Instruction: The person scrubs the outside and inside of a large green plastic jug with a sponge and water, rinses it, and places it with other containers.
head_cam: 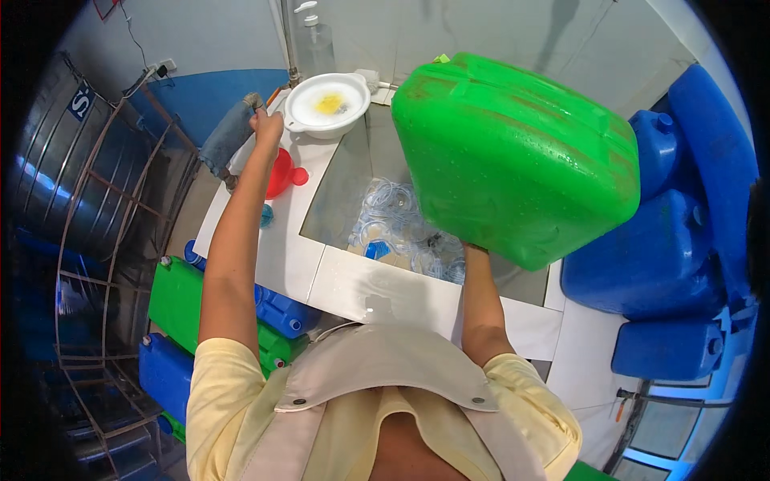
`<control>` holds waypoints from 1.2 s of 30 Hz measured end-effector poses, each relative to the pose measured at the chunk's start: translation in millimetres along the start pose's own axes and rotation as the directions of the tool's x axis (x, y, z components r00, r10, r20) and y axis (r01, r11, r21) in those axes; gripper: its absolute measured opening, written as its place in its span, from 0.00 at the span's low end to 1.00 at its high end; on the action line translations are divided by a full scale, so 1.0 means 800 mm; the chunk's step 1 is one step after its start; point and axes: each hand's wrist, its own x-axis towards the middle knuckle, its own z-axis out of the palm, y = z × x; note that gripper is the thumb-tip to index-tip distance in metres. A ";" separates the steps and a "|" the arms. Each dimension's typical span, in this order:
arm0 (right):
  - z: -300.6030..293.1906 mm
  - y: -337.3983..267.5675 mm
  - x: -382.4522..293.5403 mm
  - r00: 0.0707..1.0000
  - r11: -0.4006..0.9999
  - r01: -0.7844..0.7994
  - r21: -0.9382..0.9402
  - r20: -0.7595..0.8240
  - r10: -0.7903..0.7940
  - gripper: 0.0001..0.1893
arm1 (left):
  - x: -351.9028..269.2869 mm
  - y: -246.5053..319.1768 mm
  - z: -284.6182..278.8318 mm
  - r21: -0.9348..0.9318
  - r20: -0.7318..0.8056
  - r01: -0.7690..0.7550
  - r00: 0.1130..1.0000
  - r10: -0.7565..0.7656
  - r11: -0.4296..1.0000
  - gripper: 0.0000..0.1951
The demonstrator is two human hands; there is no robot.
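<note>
My left hand (267, 125) is stretched forward, beside a white plastic basin (328, 126) of suds with something yellow in it; its fingers look curled at the end of a pipe wrapped in grey-blue cloth (225, 132), and whether they grip it is unclear. A large wet green plastic jerrycan (517, 162) is tilted over the sunken sink (331, 204) on the right. My right hand (477, 248) is under its lower edge, with the fingers hidden by the can. In the sink lie many clear plastic rings or caps (391, 207) and a small blue piece (377, 249).
A red plastic funnel (280, 174) lies on the white tiled ledge (349, 276). A pump bottle (314, 48) and a white brush (373, 80) stand behind. Blue jerrycans (649, 258) crowd the right; green (177, 297) and blue ones are low left, near a metal rack (114, 189).
</note>
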 end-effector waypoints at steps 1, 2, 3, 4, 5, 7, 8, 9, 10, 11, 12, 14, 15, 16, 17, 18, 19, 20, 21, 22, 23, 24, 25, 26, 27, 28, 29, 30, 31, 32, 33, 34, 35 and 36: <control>-0.005 -0.004 -0.001 1.000 1.000 0.008 -0.014 -0.014 -0.008 0.27 | -0.008 0.004 0.011 0.001 -0.014 -0.007 1.000 0.007 1.000 0.38; -0.010 -0.009 -0.003 1.000 0.999 0.015 -0.033 -0.026 -0.016 0.27 | -0.015 0.008 0.022 0.001 -0.027 -0.013 1.000 0.013 1.000 0.38; -0.006 -0.006 -0.002 1.000 0.999 0.014 -0.036 -0.024 -0.014 0.26 | -0.014 0.009 0.018 0.016 -0.034 -0.026 0.999 0.026 1.000 0.38; -0.004 -0.006 -0.002 1.000 0.999 0.013 -0.037 -0.025 -0.014 0.26 | -0.013 0.008 0.015 0.030 -0.039 -0.037 0.998 0.039 0.999 0.38; -0.002 -0.005 -0.002 0.999 0.999 0.016 -0.045 -0.027 -0.017 0.26 | -0.012 0.008 0.013 0.043 -0.043 -0.049 0.998 0.051 0.998 0.38; 0.005 0.001 -0.001 1.000 0.999 0.010 -0.045 -0.022 -0.011 0.26 | -0.004 0.004 -0.003 0.161 -0.054 -0.065 0.996 0.075 0.985 0.37; 0.010 0.004 0.000 1.000 0.999 0.008 -0.047 -0.019 -0.009 0.26 | -0.001 0.003 -0.011 0.221 -0.060 -0.072 0.994 0.087 0.973 0.36; 0.007 0.002 -0.001 0.999 0.998 0.014 -0.058 -0.029 -0.015 0.26 | -0.005 0.003 -0.005 0.267 -0.069 -0.112 0.988 0.135 0.957 0.35; 0.006 0.001 -0.001 0.999 0.998 0.017 -0.065 -0.035 -0.019 0.26 | -0.012 0.001 0.000 0.315 -0.078 -0.151 0.980 0.184 0.937 0.33; 0.005 0.001 -0.001 0.999 0.997 0.019 -0.074 -0.041 -0.022 0.25 | -0.020 -0.001 0.002 0.363 -0.087 -0.187 0.969 0.233 0.913 0.32; 0.005 0.000 -0.002 0.999 0.996 0.022 -0.083 -0.047 -0.026 0.25 | -0.027 -0.005 0.002 0.420 -0.044 -0.233 0.960 0.276 0.877 0.30; 0.007 0.001 -0.002 0.998 0.994 0.027 -0.101 -0.056 -0.033 0.25 | -0.044 -0.015 -0.002 0.523 0.048 -0.322 0.936 0.350 0.789 0.26; 0.005 -0.002 -0.004 0.997 0.992 0.036 -0.120 -0.066 -0.044 0.25 | -0.059 -0.020 0.004 0.578 0.131 -0.341 0.936 0.328 0.742 0.25; 0.005 -0.003 -0.004 0.995 0.990 0.045 -0.135 -0.077 -0.056 0.25 | -0.075 -0.025 0.010 0.627 0.209 -0.363 0.931 0.301 0.689 0.24; 0.003 -0.004 -0.005 0.994 0.985 0.052 -0.163 -0.091 -0.068 0.25 | -0.084 -0.026 0.016 0.669 0.286 -0.390 0.921 0.266 0.633 0.23; 0.010 0.000 -0.003 0.992 0.981 0.056 -0.188 -0.097 -0.075 0.25 | -0.084 -0.026 0.010 0.696 0.282 -0.385 0.923 0.263 0.606 0.25; 0.016 0.002 -0.002 0.990 0.971 0.064 -0.229 -0.109 -0.091 0.25 | -0.084 -0.026 0.007 0.721 0.280 -0.380 0.924 0.259 0.579 0.27; 0.019 0.000 -0.002 0.990 0.948 0.072 -0.309 -0.094 -0.106 0.24 | -0.084 -0.026 0.006 0.743 0.281 -0.378 0.925 0.255 0.553 0.28; 0.018 -0.010 -0.004 0.988 0.899 0.098 -0.426 -0.068 -0.140 0.24 | -0.084 -0.011 0.014 0.590 0.267 -0.312 0.946 0.184 0.745 0.32; 0.033 -0.017 -0.004 0.990 0.812 0.127 -0.570 0.025 -0.137 0.25 | -0.080 0.010 0.019 0.410 0.260 -0.211 0.960 0.108 0.887 0.35; 0.045 -0.029 -0.005 0.984 0.697 0.177 -0.694 0.115 -0.135 0.26 | -0.078 0.029 0.026 0.207 0.277 -0.091 0.960 0.031 0.974 0.39; 0.065 -0.037 -0.001 0.974 0.640 0.225 -0.735 0.183 -0.133 0.25 | -0.060 0.033 0.019 -0.086 0.356 -0.101 0.926 0.126 0.991 0.43; 0.063 -0.058 0.002 0.968 0.590 0.251 -0.768 0.206 -0.143 0.25 | -0.060 0.045 0.047 -0.310 0.395 -0.061 0.900 0.187 0.949 0.42; 0.059 -0.081 0.004 0.975 0.605 0.223 -0.764 0.161 -0.156 0.25 | -0.067 0.055 0.090 -0.477 0.447 -0.022 0.855 0.264 0.879 0.41; 0.059 -0.093 0.004 0.976 0.616 0.209 -0.760 0.126 -0.176 0.24 | -0.082 0.051 0.141 -0.584 0.471 -0.015 0.808 0.354 0.811 0.40; 0.074 -0.076 0.007 0.976 0.640 0.205 -0.740 0.101 -0.195 0.24 | -0.089 0.029 0.168 -0.579 0.441 -0.137 0.777 0.450 0.804 0.39; 0.106 -0.036 0.010 0.972 0.667 0.222 -0.712 0.103 -0.213 0.24 | -0.097 -0.007 0.180 -0.487 0.367 -0.355 0.745 0.556 0.798 0.38; 0.143 -0.010 0.006 0.964 0.692 0.250 -0.678 0.108 -0.243 0.23 | -0.106 -0.037 0.191 -0.363 0.275 -0.571 0.689 0.671 0.736 0.37; 0.157 0.001 -0.005 0.961 0.698 0.261 -0.667 0.110 -0.254 0.23 | -0.108 -0.064 0.198 -0.359 0.245 -0.579 0.698 0.672 0.732 0.37; 0.127 -0.020 -0.017 0.959 0.669 0.256 -0.698 0.099 -0.264 0.23 | -0.118 -0.062 0.218 -0.551 0.311 -0.363 0.746 0.588 0.752 0.37; 0.102 -0.044 -0.030 0.959 0.650 0.251 -0.717 0.094 -0.267 0.23 | -0.125 -0.054 0.227 -0.685 0.394 -0.119 0.769 0.503 0.718 0.37; 0.086 -0.071 -0.039 0.961 0.636 0.248 -0.731 0.101 -0.259 0.22 | -0.132 -0.042 0.228 -0.758 0.490 0.130 0.761 0.425 0.639 0.37; 0.082 -0.095 -0.040 0.965 0.631 0.245 -0.736 0.120 -0.233 0.22 | -0.136 -0.030 0.224 -0.785 0.530 0.262 0.752 0.391 0.561 0.38; 0.082 -0.118 -0.035 0.970 0.629 0.237 -0.740 0.141 -0.200 0.22 | -0.139 -0.016 0.218 -0.797 0.567 0.383 0.741 0.359 0.467 0.38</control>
